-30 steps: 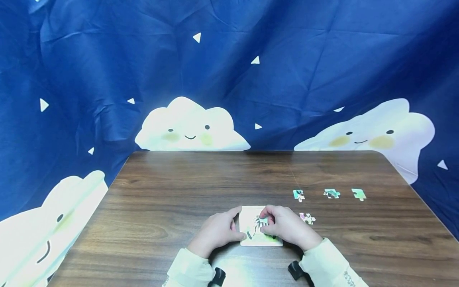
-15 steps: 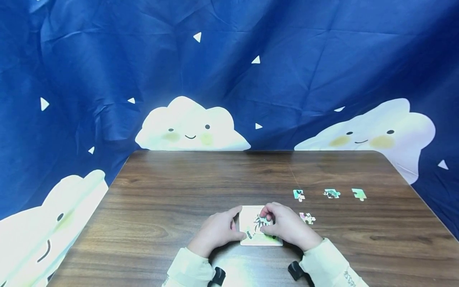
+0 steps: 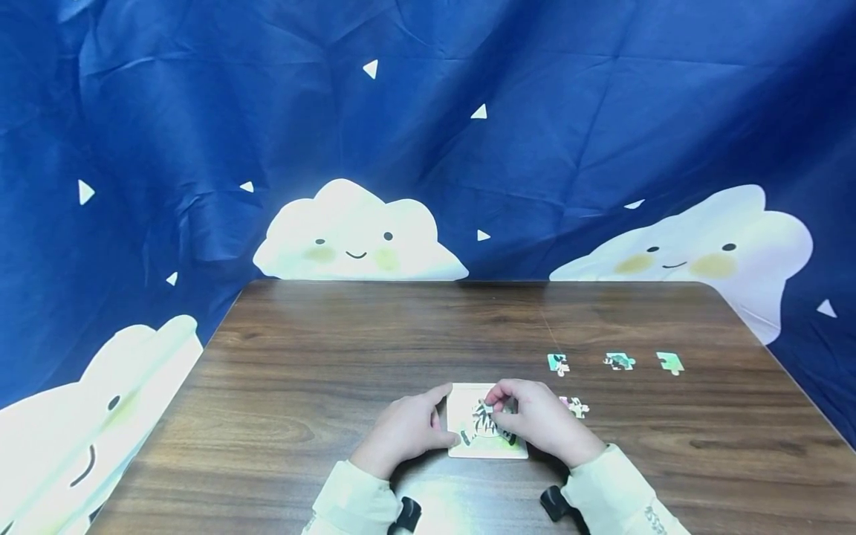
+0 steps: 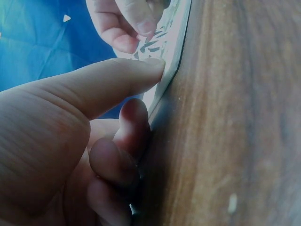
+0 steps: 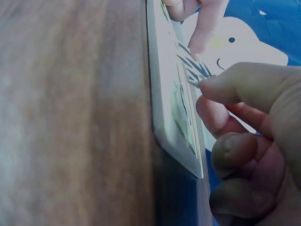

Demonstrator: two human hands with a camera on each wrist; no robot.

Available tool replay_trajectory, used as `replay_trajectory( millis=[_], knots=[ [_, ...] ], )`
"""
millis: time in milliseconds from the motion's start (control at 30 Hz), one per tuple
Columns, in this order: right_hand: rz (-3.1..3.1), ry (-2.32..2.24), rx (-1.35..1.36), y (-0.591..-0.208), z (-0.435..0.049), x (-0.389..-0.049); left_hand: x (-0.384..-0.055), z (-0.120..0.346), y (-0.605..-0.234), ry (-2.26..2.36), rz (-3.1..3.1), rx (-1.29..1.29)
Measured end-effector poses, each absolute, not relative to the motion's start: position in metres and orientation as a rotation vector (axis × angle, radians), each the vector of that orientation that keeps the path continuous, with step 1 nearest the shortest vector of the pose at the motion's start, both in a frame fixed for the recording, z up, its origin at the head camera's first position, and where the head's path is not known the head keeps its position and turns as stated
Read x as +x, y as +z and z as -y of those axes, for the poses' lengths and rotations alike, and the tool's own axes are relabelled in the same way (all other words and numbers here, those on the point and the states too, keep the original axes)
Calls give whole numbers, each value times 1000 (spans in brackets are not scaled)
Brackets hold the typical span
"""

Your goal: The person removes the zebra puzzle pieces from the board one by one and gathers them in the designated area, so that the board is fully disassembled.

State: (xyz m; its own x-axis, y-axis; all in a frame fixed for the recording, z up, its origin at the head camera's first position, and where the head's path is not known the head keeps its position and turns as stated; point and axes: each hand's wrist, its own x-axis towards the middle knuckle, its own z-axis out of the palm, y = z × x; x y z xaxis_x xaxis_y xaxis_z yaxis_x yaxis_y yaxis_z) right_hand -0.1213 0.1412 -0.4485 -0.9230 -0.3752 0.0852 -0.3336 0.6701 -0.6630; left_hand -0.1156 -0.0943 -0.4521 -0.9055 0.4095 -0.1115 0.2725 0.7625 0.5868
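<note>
Nearest you are your pale sleeves (image 3: 357, 498), with a black fitting (image 3: 553, 504) at each wrist. Your left hand (image 3: 404, 433) grips the board (image 3: 460, 405) by its left side, thumb laid over the rim near the close corner, index finger at the far corner, the other fingers curled against the edge. Your right hand (image 3: 545, 422) is nearly closed above the board's right half — thumb and index fingertips pinching a striped piece (image 5: 194, 67). The right wrist view shows that piece over the board, tilted to its surface, its dark stripes slanting toward your thumb; your fingers cover part of it, so you cannot tell its long axis. The board lies flat on the table (image 3: 321, 342), picture up, close to square with no clear long axis, its green strip along the side nearest you. Just beyond your right hand lies a pink-and-white piece (image 3: 575, 407); farther off, three greenish pieces (image 3: 670, 362) sit apart in a row running left to right. Behind the table hangs a blue curtain (image 3: 414, 134) — printed with smiling clouds (image 3: 354, 241) and small white triangles.
</note>
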Motion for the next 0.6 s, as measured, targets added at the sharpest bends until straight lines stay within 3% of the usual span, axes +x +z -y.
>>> replay_trajectory(
  millis=[600],
  knots=[
    [-2823,-1201,-520,-449,-144,-121,-116,94,-451,838,-2727,534]
  ],
)
